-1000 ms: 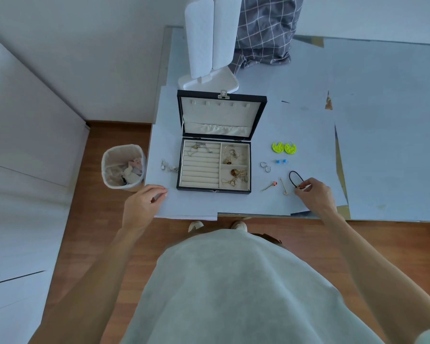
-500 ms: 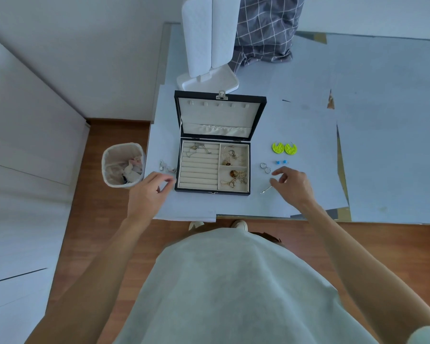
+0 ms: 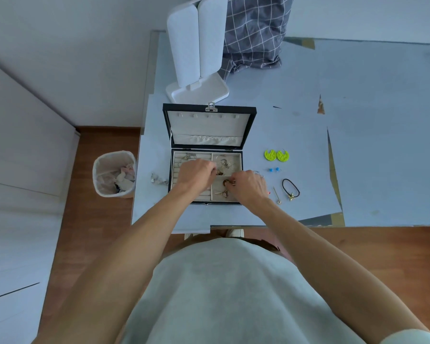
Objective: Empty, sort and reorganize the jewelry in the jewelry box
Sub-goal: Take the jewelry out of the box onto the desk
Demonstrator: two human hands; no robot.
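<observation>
The black jewelry box [image 3: 209,110] stands open on the table, its cream lid upright. Tangled gold and silver pieces [image 3: 225,163] fill its right-hand compartments. My left hand [image 3: 196,173] hovers over the ring rolls, fingers curled down towards a small piece at the divider; whether it holds anything is hidden. My right hand [image 3: 250,186] reaches into the near right compartment and pinches a brown and gold piece [image 3: 227,182]. Laid out to the right are two neon yellow earrings [image 3: 276,155], blue studs [image 3: 273,169], a black cord with a gold star [image 3: 291,188] and a pin [image 3: 276,194].
A silver piece [image 3: 158,180] lies left of the box. A white folding stand [image 3: 196,45] and a checked grey cloth [image 3: 255,33] sit behind it. A lined waste bin [image 3: 114,173] stands on the wooden floor by the table's left edge.
Both hands have moved from the table either side of the box into it. My right hand left the black cord on the table and now pinches a piece in the box.
</observation>
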